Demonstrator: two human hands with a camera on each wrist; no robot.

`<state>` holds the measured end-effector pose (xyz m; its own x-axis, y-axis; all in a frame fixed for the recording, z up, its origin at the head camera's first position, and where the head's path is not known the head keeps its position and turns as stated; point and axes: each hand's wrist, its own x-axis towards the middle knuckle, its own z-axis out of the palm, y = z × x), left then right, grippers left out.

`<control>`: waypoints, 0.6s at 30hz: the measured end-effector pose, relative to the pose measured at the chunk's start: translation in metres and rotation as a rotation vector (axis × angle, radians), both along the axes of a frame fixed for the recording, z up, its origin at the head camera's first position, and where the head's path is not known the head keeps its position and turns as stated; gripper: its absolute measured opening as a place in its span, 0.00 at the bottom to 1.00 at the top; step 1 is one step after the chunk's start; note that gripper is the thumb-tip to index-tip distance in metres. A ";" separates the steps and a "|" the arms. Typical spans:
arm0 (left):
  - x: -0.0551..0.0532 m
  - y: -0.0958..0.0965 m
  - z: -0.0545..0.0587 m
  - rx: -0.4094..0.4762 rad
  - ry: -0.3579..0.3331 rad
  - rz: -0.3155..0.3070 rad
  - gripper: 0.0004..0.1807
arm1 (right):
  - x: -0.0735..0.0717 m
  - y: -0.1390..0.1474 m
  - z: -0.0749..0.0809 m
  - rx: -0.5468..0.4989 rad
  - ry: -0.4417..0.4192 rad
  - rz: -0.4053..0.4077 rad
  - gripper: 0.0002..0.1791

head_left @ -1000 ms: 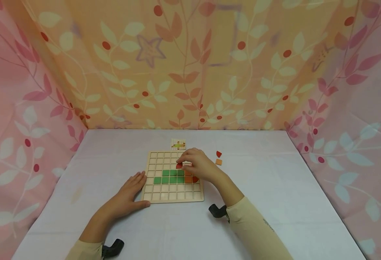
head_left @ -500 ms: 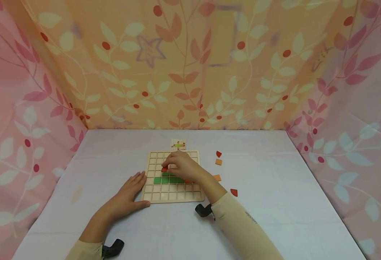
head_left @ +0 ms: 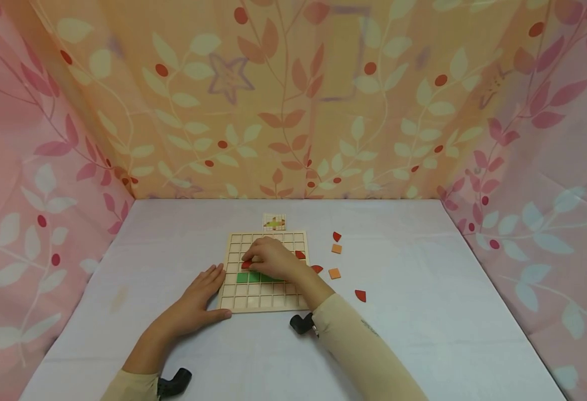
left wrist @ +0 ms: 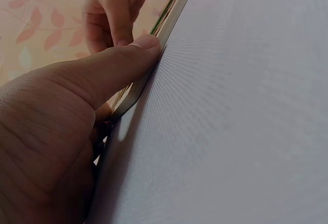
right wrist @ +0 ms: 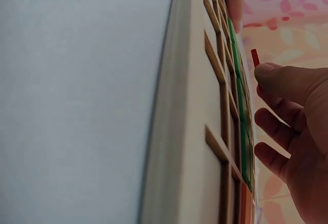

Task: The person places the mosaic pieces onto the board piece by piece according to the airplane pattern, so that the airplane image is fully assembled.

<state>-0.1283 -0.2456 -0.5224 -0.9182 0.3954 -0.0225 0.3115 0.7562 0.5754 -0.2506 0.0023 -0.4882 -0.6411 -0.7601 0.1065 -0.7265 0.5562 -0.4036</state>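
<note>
My right hand (head_left: 273, 259) pinches a red quarter-round tile (head_left: 245, 265) between thumb and fingertips, over the left part of a wooden grid board (head_left: 263, 304). In the right wrist view the red tile (right wrist: 255, 57) stands out edge-on from the thumb tip, just above the board. A row of green square tiles (head_left: 248, 277) lies in the grid below that hand, partly covered by it. My left hand (head_left: 198, 301) rests at the board's left side, fingers stretched along the edge and thumb at the near corner. The left wrist view shows that thumb (left wrist: 123, 62) against the board's side.
Behind the board lies a small pattern card (head_left: 274, 223). One red tile (head_left: 300, 255) is on the board's right side, another (head_left: 317, 269) at its right edge. Farther right on the white table (head_left: 424, 278) are orange squares (head_left: 336, 249) and red tiles (head_left: 360, 296). Patterned cloth surrounds the table.
My right hand has carried the red tile leftward across the board and slightly nearer to me, uncovering tiles on the right. My left hand has stayed in place.
</note>
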 end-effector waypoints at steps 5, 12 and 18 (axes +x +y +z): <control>0.000 0.000 0.000 -0.004 0.003 -0.001 0.59 | -0.003 -0.005 -0.004 0.040 0.007 -0.016 0.13; 0.000 0.000 0.002 -0.002 0.025 -0.008 0.58 | -0.002 -0.009 -0.001 0.082 0.003 -0.042 0.13; 0.003 0.000 0.002 0.014 0.043 -0.006 0.57 | -0.002 -0.013 -0.003 0.106 0.006 -0.039 0.13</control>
<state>-0.1258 -0.2452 -0.5205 -0.9159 0.4007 0.0221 0.3404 0.7465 0.5717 -0.2529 -0.0107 -0.4912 -0.6700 -0.7417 0.0309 -0.7056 0.6233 -0.3371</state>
